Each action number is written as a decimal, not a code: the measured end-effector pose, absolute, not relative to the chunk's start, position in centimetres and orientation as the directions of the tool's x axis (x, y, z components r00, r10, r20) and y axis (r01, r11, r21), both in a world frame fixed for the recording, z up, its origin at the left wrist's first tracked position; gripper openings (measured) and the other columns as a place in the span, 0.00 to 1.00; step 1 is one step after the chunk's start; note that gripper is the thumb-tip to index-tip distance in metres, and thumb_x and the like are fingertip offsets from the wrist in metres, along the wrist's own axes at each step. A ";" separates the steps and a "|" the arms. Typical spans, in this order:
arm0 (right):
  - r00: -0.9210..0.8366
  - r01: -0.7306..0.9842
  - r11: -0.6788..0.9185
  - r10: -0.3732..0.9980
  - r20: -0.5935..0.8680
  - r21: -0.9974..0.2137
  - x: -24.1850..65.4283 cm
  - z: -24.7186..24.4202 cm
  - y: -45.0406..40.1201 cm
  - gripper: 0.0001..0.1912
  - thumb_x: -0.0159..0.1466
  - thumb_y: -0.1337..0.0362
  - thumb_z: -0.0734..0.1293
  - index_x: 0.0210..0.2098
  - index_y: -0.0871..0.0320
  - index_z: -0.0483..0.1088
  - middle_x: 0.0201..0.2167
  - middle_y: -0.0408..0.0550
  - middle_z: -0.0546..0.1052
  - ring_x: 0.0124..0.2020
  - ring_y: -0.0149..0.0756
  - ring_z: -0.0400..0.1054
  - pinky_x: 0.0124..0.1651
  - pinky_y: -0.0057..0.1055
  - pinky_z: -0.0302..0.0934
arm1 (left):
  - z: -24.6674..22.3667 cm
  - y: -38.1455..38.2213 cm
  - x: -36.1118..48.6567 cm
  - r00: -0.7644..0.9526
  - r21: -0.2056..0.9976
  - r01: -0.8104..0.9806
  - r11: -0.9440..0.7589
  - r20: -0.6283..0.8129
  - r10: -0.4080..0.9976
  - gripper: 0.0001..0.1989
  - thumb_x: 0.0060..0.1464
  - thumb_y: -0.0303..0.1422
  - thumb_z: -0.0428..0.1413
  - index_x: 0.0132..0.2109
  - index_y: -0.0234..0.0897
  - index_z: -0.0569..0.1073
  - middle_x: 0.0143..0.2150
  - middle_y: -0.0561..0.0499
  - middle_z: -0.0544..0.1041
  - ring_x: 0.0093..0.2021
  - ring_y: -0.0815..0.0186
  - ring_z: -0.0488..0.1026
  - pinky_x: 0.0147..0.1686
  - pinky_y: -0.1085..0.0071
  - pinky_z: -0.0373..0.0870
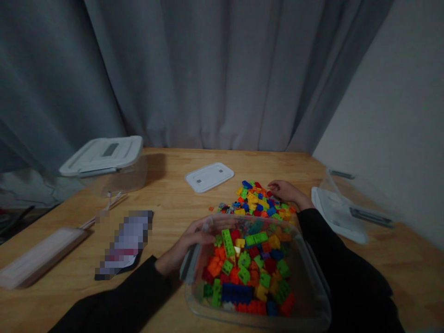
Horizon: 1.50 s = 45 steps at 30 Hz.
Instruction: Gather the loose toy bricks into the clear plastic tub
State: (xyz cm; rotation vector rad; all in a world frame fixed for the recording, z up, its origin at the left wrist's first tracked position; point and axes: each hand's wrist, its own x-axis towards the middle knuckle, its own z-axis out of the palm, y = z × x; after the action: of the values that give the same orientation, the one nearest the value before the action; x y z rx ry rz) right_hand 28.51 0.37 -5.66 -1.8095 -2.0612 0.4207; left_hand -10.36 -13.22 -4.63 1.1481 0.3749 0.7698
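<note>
From here I see a wooden worktop (pixel 166 185) carrying a clear plastic bin (pixel 258 321) full of toy bricks (pixel 243 263), a loose brick pile (pixel 255 201) just behind it. My left hand (pixel 189 245) has its grip clamped on the bin's rim, apparently steadying it. My right hand (pixel 286 192) curls at the pile's far edge; grip unclear, can't tell if it holds a brick. A white lid (pixel 209 177) lies beyond.

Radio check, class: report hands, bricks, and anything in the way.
Left hand gripping clear plastic bin, full of toy bricks. Right hand at loose brick pile, behind bin.
</note>
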 end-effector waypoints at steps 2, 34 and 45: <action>-0.107 0.888 0.130 0.991 0.077 -0.441 28.7 -5.8 0.3 0.18 0.58 0.73 0.66 0.46 0.62 0.80 0.43 0.56 0.84 0.40 0.41 0.78 0.44 0.30 0.68 | -4.7 -13.2 -10.4 0.687 0.912 -0.360 0.196 0.117 0.717 0.33 0.48 0.23 0.56 0.63 0.40 0.73 0.65 0.42 0.75 0.68 0.47 0.67 0.71 0.42 0.46; -0.084 0.931 0.109 0.993 0.088 -0.349 28.4 -4.6 -0.2 0.16 0.63 0.71 0.65 0.47 0.64 0.80 0.46 0.59 0.84 0.44 0.41 0.77 0.45 0.27 0.65 | -5.2 -13.2 -10.3 0.681 0.889 -0.397 0.229 0.119 0.722 0.34 0.48 0.22 0.57 0.64 0.39 0.73 0.66 0.41 0.74 0.69 0.45 0.65 0.71 0.42 0.48; -0.245 0.761 0.399 0.907 0.343 -0.512 25.4 3.5 -5.0 0.14 0.67 0.62 0.66 0.50 0.61 0.77 0.43 0.55 0.83 0.42 0.40 0.77 0.45 0.34 0.70 | -4.9 -13.4 -10.2 0.684 0.892 -0.388 0.231 0.111 0.721 0.33 0.49 0.22 0.55 0.64 0.37 0.73 0.66 0.42 0.74 0.69 0.46 0.65 0.72 0.43 0.46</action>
State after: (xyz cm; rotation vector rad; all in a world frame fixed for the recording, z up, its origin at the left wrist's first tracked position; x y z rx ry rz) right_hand 25.35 -4.96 3.50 -1.4179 -2.0665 0.3200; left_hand -10.25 -13.43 -4.86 1.0939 0.3584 0.7850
